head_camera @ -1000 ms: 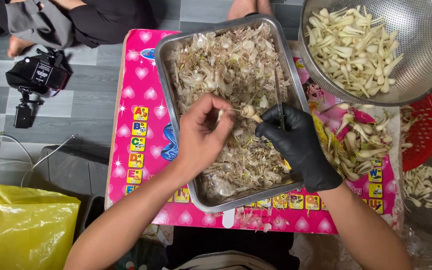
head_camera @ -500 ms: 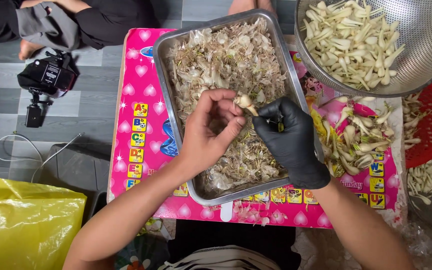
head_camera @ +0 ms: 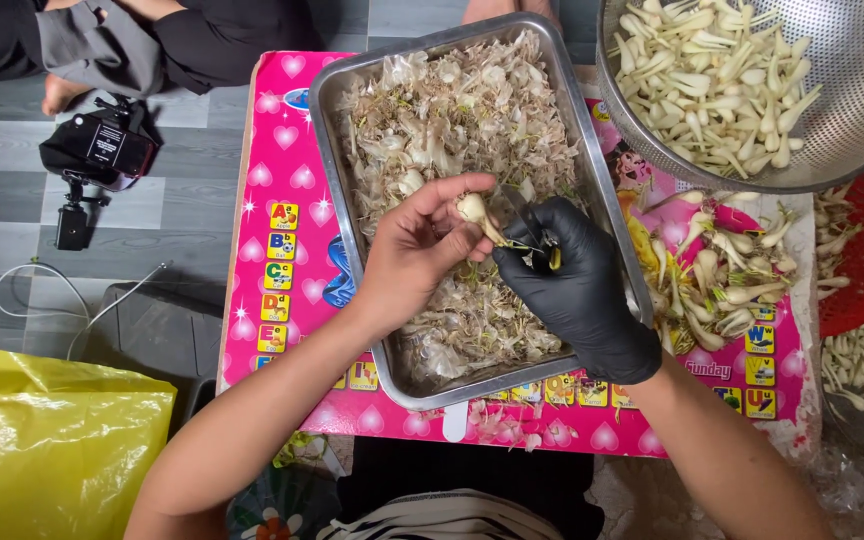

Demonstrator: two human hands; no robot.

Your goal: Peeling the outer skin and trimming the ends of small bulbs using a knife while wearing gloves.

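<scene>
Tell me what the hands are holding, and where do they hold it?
The left hand pinches a small white bulb by its round end, over the metal tray. The gloved right hand holds a small knife by the handle.

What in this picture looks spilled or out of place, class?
A few peel scraps lie on the pink table just outside the metal tray, at its near edge. A camera sits on the floor beside the table, cable trailing. Otherwise nothing stands out.
</scene>
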